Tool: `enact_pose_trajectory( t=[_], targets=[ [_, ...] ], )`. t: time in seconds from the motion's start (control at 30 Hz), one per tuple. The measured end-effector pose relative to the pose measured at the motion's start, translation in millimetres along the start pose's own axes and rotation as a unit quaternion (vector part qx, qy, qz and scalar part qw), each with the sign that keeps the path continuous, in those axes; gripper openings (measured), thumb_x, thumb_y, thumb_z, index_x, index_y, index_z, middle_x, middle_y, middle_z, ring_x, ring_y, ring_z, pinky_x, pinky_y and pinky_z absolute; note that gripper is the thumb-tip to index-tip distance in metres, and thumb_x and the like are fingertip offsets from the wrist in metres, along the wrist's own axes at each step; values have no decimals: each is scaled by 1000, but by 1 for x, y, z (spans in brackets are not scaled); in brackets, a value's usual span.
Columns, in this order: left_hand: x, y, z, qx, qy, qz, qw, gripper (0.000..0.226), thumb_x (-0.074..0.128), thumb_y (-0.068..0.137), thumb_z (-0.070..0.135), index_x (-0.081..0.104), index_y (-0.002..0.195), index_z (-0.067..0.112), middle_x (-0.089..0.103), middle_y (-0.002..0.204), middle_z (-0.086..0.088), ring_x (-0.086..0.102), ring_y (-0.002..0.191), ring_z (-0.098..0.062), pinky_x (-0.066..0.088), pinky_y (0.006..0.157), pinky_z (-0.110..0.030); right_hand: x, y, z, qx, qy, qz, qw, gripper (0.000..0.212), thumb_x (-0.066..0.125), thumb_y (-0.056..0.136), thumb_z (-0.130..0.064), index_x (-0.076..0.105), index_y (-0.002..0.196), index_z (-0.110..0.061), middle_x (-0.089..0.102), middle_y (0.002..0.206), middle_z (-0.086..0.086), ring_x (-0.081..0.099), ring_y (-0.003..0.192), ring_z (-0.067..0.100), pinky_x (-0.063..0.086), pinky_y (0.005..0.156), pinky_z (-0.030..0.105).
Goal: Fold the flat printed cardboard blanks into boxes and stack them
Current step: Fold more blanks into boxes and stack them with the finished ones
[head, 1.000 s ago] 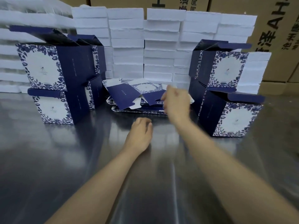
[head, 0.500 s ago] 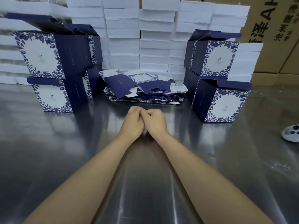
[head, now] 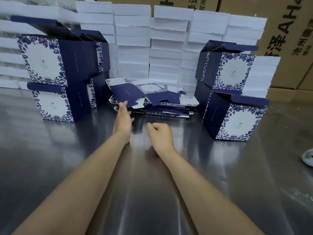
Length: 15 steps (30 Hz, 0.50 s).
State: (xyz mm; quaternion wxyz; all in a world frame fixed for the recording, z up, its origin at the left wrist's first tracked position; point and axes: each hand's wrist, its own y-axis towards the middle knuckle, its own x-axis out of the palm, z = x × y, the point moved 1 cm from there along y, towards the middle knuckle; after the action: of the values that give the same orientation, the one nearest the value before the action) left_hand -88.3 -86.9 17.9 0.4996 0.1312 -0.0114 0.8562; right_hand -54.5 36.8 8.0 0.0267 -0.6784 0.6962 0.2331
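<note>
Two bare forearms — no sleeves, watch or gloves — ending in bare hands (head: 124, 118).

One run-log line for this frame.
phase: picking next blank | left hand: touching top blank of flat pile | right hand: curled, empty | folded boxes: stacked both sides

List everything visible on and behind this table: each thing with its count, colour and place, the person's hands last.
folded boxes, left stack: at least four, navy with white floral panels, two tiers at table left.
folded boxes, right stack: at least three, same print, table right.
flat blanks: a loose pile, count unclear, navy and white, table centre between the stacks.
white foam slabs: many, white, stacked in columns behind the boxes.
brown cartons: several, brown with dark print, back wall and far right.
white round object: one, cut off at right edge.
table: one, shiny grey metal.
left hand: fingertips touching the top blank's near edge.
right hand: curled, holding nothing, above the table.
</note>
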Motion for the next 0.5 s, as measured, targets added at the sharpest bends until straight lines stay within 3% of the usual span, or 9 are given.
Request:
enact_pose_trajectory(
  t=[0.17, 0.27, 0.3, 0.37, 0.43, 0.5],
  targets=[
    [6, 13, -3, -16, -1, -17, 1000, 53, 22, 103, 48, 42, 143, 19, 50, 137, -1, 52, 122, -20, 46, 100, -36, 2, 3, 1, -1, -7, -13, 1000, 42, 50, 88, -23, 31, 50, -18, 33, 52, 3, 31, 57, 17, 29, 58, 30],
    [3, 20, -7, 20, -31, 31, 999, 35, 38, 103, 37, 62, 116, 17, 60, 108, 8, 59, 99, -10, 49, 93, -28, 3, 4, 0, 4, 22, -7, 1000, 41, 51, 88, -21, 37, 51, -12, 37, 52, 6, 33, 56, 19, 30, 57, 30],
    [0, 20, -8, 38, -30, 51, 998, 31, 44, 102, 33, 66, 112, 13, 60, 105, 7, 60, 92, -7, 50, 91, -24, 3, 5, -1, 5, 46, 7, 999, 41, 51, 89, -19, 40, 51, -8, 38, 51, 6, 34, 55, 18, 31, 57, 29],
    [-6, 18, -10, 81, 6, 83, 993, 33, 52, 100, 23, 62, 125, 5, 60, 110, 6, 59, 83, 3, 49, 91, -21, 0, 6, -2, 13, 110, 60, 992, 41, 52, 92, -16, 44, 54, -3, 40, 49, 6, 35, 50, 17, 32, 53, 28],
    [-9, 11, -9, 120, 40, 102, 987, 33, 56, 97, 16, 60, 128, 4, 61, 109, 10, 62, 81, 8, 49, 91, -20, -7, 8, -3, 24, 205, 120, 971, 37, 50, 95, -10, 51, 58, -8, 44, 49, 2, 38, 43, 12, 33, 45, 23],
    [-12, 2, -8, 114, 30, 114, 987, 29, 59, 95, 11, 64, 123, 5, 65, 105, 9, 67, 94, -4, 49, 96, -24, -19, 11, -2, 25, 269, 168, 948, 26, 48, 93, -2, 59, 70, -10, 48, 54, -1, 40, 42, 5, 34, 43, 18]
  ],
)
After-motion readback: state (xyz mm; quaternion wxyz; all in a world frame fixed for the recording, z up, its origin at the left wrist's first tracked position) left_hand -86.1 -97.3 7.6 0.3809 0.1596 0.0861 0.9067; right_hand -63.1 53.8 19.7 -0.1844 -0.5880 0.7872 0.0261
